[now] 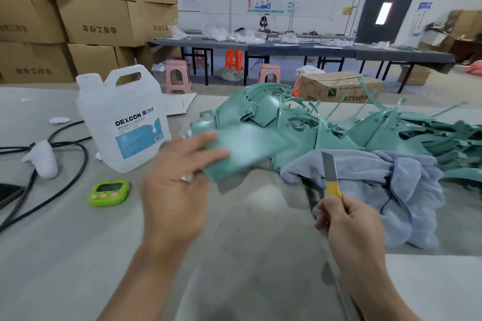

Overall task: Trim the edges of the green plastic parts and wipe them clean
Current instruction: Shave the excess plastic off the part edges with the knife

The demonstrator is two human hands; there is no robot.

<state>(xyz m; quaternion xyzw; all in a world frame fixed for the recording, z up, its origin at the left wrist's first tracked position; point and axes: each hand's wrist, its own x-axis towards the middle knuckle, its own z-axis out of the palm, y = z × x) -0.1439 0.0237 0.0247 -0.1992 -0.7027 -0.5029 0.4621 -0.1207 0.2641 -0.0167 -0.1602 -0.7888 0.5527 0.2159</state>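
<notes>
The part [250,148] is blurred, its 9 o'clock end under the left hand [174,190]. The knife [330,172] butt is hidden in the right hand [349,224]. The pile [430,135] is cut off at 3 o'clock.

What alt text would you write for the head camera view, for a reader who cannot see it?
A person's left hand holds a green plastic part over a grey table, while the right hand grips a yellow-handled blade. Beside them are more green parts, a grey-blue cloth and a white jug.
</notes>
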